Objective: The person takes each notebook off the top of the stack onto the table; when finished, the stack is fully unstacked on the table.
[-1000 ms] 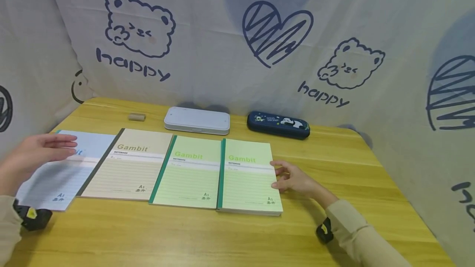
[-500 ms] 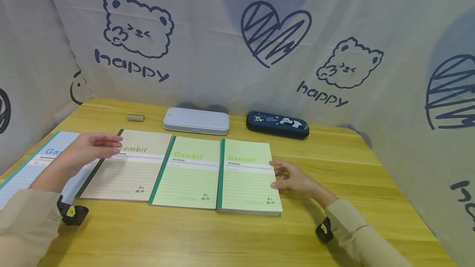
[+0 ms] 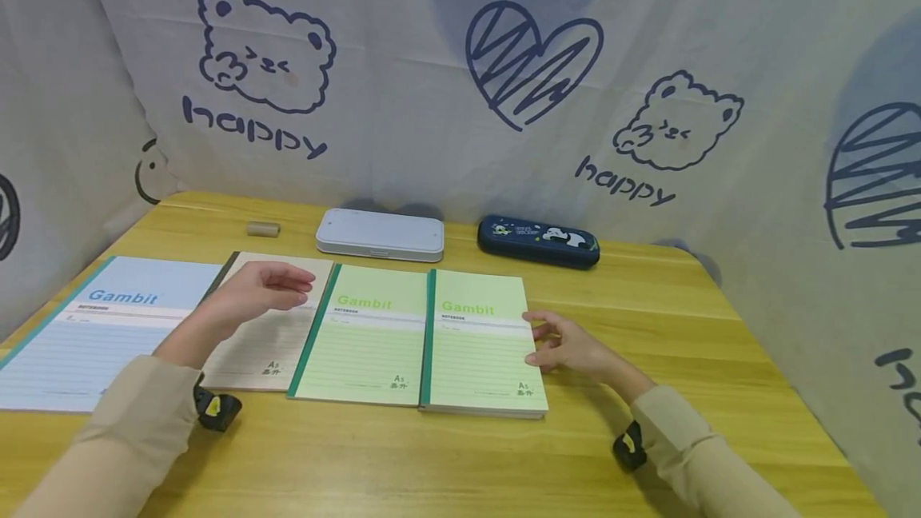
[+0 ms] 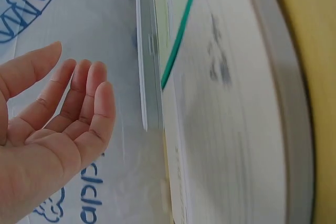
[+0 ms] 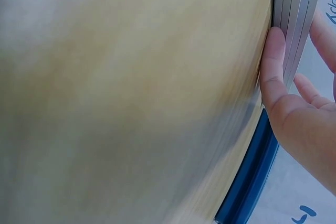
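In the head view my left hand point(image 3: 262, 294) is above the beige notebook point(image 3: 252, 350), fingers loosely bent and holding nothing. The left wrist view shows that hand point(image 4: 63, 114) with its palm and spread thumb, apart from the notebooks. My right hand point(image 3: 568, 346) touches the right edge of the rightmost green notebook point(image 3: 482, 366), fingertips at the cover's rim. In the right wrist view the thumb point(image 5: 273, 56) lies straight along the page edges of a stack point(image 5: 294, 14) of several notebooks. A second green notebook point(image 3: 363, 354) lies between this stack and the beige one.
At far left lies a blue notebook point(image 3: 72, 350), partly hidden by the left sleeve. Behind the row are a white case point(image 3: 381, 234), a dark blue panda case point(image 3: 540, 242) and a small brown cylinder point(image 3: 263, 229). A printed cloth point(image 3: 403, 102) hangs behind the wooden table point(image 3: 360, 470).
My left hand has moved right, from over the blue notebook to over the beige one, uncovering most of the blue cover. The right hand and the notebooks have stayed in place.
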A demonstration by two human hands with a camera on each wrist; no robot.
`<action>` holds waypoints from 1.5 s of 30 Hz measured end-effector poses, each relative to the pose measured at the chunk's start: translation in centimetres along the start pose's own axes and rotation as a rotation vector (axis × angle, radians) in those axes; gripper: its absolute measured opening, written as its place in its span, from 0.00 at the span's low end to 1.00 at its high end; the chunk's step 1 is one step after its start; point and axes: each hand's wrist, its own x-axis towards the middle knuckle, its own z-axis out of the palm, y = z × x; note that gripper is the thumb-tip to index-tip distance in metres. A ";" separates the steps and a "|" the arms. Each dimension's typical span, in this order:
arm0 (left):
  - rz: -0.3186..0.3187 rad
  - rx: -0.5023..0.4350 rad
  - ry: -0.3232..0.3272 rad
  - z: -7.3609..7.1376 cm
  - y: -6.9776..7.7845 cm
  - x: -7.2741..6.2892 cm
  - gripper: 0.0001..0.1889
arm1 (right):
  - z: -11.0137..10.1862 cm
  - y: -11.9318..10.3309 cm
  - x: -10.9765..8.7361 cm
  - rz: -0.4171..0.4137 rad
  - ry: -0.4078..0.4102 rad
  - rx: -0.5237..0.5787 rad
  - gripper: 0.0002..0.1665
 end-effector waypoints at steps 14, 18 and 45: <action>0.067 -0.059 -0.091 4.5 2.2 2.5 0.18 | 0.1 0.0 0.0 -0.004 0.001 -0.006 0.41; 0.079 -0.071 -0.121 5.8 2.8 3.1 0.18 | 0.1 0.0 0.0 0.003 0.006 -0.009 0.42; 0.046 -0.043 -0.256 11.6 5.2 5.1 0.28 | 0.0 0.1 -0.2 -0.001 -0.005 0.001 0.42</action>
